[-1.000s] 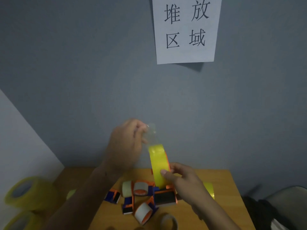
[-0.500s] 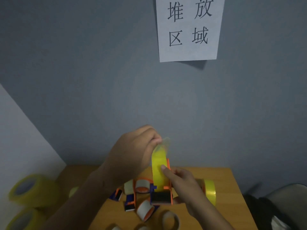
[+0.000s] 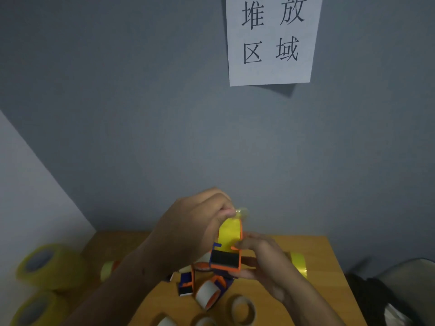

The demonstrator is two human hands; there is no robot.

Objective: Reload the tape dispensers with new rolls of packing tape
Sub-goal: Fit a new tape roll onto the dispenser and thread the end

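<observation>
- The left hand (image 3: 193, 229) pinches the loose end of the yellow tape roll (image 3: 229, 235), fingers curled, above the worktop (image 3: 313, 297).
- The right hand (image 3: 261, 262) grips the orange tape dispenser (image 3: 226, 261) that carries the roll; its fingers seem wrapped round the frame, though blur hides detail.
- More dispensers (image 3: 188, 281) and empty cores (image 3: 242, 310) lie mid-worktop.
- A spare yellow roll (image 3: 298, 264) stands near the right edge.
</observation>
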